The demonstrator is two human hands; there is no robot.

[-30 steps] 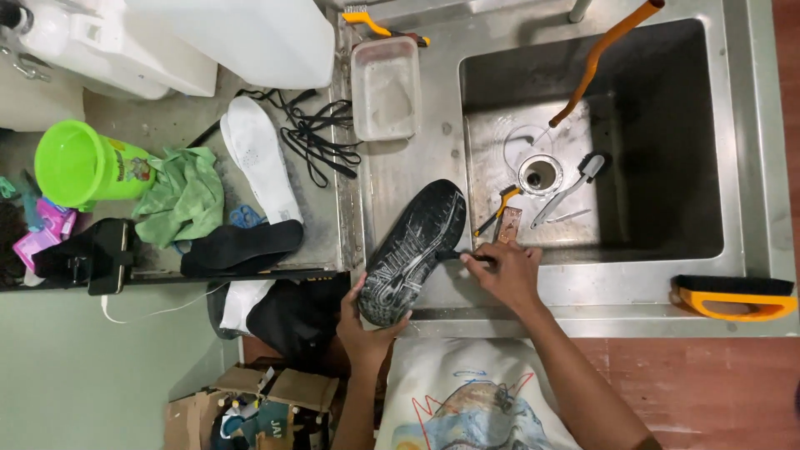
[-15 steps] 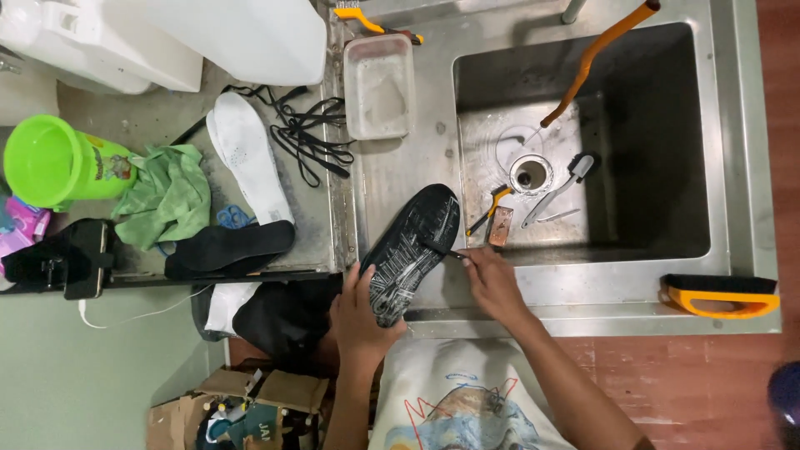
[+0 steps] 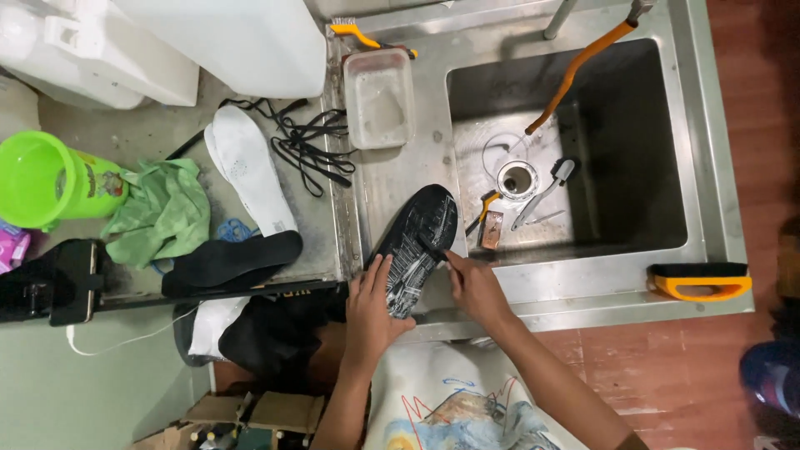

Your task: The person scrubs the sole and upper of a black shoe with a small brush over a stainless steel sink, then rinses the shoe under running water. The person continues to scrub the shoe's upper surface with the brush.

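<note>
Black shoe (image 3: 414,242) in left hand (image 3: 371,310), right hand (image 3: 472,286) pinching brush (image 3: 432,247)

Sink basin (image 3: 633,142) right half mostly free; drain side crowded w/ brushes (image 3: 542,192). Left surface (image 3: 150,142) blocked by insoles (image 3: 250,171), laces (image 3: 308,142), cloth (image 3: 162,212).
</note>
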